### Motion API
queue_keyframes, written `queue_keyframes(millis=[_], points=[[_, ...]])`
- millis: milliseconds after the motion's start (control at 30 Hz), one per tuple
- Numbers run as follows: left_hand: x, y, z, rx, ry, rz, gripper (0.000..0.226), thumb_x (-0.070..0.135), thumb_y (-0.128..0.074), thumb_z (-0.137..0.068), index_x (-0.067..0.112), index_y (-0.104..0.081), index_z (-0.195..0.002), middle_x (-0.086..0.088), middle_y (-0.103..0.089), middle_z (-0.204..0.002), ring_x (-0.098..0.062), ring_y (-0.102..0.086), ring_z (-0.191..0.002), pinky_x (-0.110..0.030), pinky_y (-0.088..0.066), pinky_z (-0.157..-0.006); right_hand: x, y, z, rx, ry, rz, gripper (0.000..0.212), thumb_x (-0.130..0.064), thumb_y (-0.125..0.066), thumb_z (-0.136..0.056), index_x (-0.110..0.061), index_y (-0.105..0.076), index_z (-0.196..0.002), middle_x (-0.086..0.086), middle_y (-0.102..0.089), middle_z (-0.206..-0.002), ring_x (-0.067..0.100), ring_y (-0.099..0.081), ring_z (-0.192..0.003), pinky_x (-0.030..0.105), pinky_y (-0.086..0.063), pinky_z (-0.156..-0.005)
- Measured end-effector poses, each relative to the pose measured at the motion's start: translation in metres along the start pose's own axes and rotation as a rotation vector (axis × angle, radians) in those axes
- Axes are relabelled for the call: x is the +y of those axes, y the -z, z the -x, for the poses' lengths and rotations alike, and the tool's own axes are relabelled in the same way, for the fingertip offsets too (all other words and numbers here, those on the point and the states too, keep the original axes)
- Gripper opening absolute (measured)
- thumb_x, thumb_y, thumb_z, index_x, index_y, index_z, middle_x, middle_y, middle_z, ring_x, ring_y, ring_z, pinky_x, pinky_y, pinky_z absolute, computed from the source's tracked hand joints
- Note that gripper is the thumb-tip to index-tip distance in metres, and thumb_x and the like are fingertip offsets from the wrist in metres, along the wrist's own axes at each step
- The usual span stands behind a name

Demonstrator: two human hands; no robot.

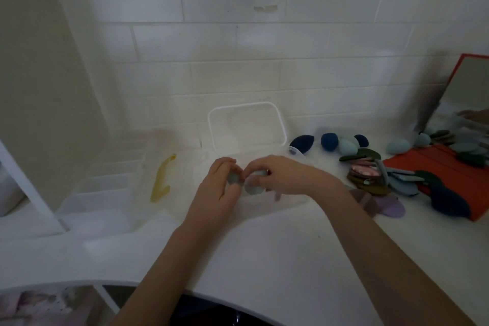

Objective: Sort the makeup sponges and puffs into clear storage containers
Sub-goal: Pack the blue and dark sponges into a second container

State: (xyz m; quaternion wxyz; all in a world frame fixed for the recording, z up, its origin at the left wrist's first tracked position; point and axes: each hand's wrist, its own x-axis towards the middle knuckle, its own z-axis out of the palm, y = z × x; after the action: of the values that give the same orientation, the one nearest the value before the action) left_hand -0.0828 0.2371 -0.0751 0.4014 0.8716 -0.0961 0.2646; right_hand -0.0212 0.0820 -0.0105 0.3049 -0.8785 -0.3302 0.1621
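On the white counter (264, 259), take the open clear container (247, 127) as your landmark; its lid stands up toward the tiled wall. Left of it sits a larger clear bin (111, 185) with a yellow clip (161, 180) on its near side. Right of the container lies the unsorted stock: a red tray (412, 167) under a red-framed mirror (465, 92), a fanned heap of flat puffs (375, 174), then dark and pale blue egg sponges (341, 141), a lilac puff (389, 206) nearest you.

Your hands meet just in front of the container. Your left hand (217, 185) pinches a pale blue-grey sponge (234, 178); your right hand (280, 174) curls round a second pale sponge (252, 188). Both sponges are at the container's near edge, not clearly inside.

Risks, as judged: the light is dim and the walls are near invisible, so a release may land short of the rim. Soft sponges squeezed together may spring or roll off. Your right forearm passes near the puff heap; a sweep back could scatter it.
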Motion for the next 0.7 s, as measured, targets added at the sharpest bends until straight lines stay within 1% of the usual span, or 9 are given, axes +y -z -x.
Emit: queue_keyframes(millis=[67,133,200,267,300,433,567,633,700], points=[[-0.001,0.000,0.001,-0.016,-0.004,-0.006,0.050,0.034,-0.031,-0.071,0.008,-0.055,-0.106,-0.001,-0.052,-0.110,-0.004,-0.047,-0.100,-0.006,-0.033,-0.084,0.004,-0.001,-0.001,0.005,0.000,-0.039,0.028,-0.025,-0.067,-0.086,-0.024,-0.052,-0.109,0.000,-0.058,-0.104,0.009,-0.057,-0.069,0.017,-0.047,-0.052],[-0.001,0.000,0.002,-0.008,0.034,-0.006,0.055,0.039,-0.030,-0.071,0.013,-0.051,-0.115,0.001,-0.054,-0.112,-0.006,-0.049,-0.098,-0.011,-0.037,-0.081,0.004,-0.002,-0.001,0.062,0.023,-0.016,0.042,-0.030,-0.077,-0.076,-0.027,-0.045,-0.104,-0.008,-0.057,-0.101,0.010,-0.058,-0.074,0.021,-0.046,-0.057],[-0.001,-0.001,0.003,0.000,0.082,0.035,0.056,0.043,-0.032,-0.072,0.019,-0.047,-0.121,0.003,-0.057,-0.110,-0.009,-0.055,-0.096,-0.023,-0.044,-0.080,0.001,-0.004,-0.003,0.067,0.029,-0.012,0.039,-0.031,-0.079,-0.073,-0.029,-0.049,-0.097,-0.014,-0.056,-0.096,0.010,-0.059,-0.077,0.022,-0.045,-0.056],[0.002,-0.001,0.003,-0.002,0.106,0.084,0.051,0.045,-0.036,-0.074,0.024,-0.046,-0.119,0.004,-0.060,-0.104,-0.011,-0.058,-0.095,-0.034,-0.049,-0.079,-0.001,-0.007,-0.007,0.053,0.033,-0.020,0.035,-0.026,-0.080,-0.073,-0.031,-0.055,-0.096,-0.008,-0.055,-0.105,0.014,-0.062,-0.084,0.022,-0.046,-0.051],[0.003,-0.001,0.003,-0.003,0.113,0.102,0.048,0.043,-0.038,-0.074,0.025,-0.046,-0.117,0.005,-0.061,-0.102,-0.010,-0.059,-0.094,-0.036,-0.050,-0.079,0.000,-0.007,-0.009,0.041,0.030,-0.008,0.034,-0.024,-0.080,-0.073,-0.030,-0.056,-0.097,-0.005,-0.055,-0.110,0.016,-0.063,-0.087,0.021,-0.046,-0.049],[0.005,-0.002,0.003,0.011,0.138,0.156,0.037,0.029,-0.041,-0.076,0.024,-0.046,-0.112,0.003,-0.059,-0.104,-0.009,-0.056,-0.095,-0.031,-0.045,-0.079,0.001,-0.006,-0.014,-0.034,0.006,0.033,0.034,-0.012,-0.072,-0.078,-0.024,-0.058,-0.107,0.001,-0.060,-0.113,0.021,-0.064,-0.095,0.021,-0.048,-0.059],[0.005,-0.002,0.003,0.027,0.050,0.034,0.036,0.040,-0.038,-0.076,0.019,-0.053,-0.102,0.007,-0.044,-0.117,-0.002,-0.043,-0.108,-0.009,-0.033,-0.085,-0.002,-0.007,-0.016,-0.023,-0.041,0.065,0.058,-0.022,-0.074,-0.078,-0.029,-0.038,-0.123,-0.001,-0.051,-0.119,0.018,-0.059,-0.097,0.024,-0.048,-0.065],[0.003,0.000,0.003,0.051,0.004,-0.071,0.037,0.039,-0.039,-0.075,0.020,-0.063,-0.095,0.009,-0.043,-0.124,-0.006,-0.034,-0.118,-0.009,-0.023,-0.095,-0.003,-0.009,-0.017,-0.015,-0.030,0.077,0.066,-0.027,-0.074,-0.079,-0.032,-0.032,-0.129,0.000,-0.048,-0.122,0.018,-0.056,-0.099,0.024,-0.045,-0.070],[0.001,0.000,0.002,0.092,-0.063,-0.134,0.035,0.034,-0.042,-0.076,0.023,-0.069,-0.094,0.011,-0.048,-0.123,-0.008,-0.032,-0.120,-0.009,-0.018,-0.100,-0.002,-0.009,-0.017,-0.049,-0.008,0.063,0.064,-0.029,-0.071,-0.081,-0.031,-0.033,-0.133,-0.004,-0.049,-0.126,0.016,-0.055,-0.104,0.023,-0.044,-0.078]])
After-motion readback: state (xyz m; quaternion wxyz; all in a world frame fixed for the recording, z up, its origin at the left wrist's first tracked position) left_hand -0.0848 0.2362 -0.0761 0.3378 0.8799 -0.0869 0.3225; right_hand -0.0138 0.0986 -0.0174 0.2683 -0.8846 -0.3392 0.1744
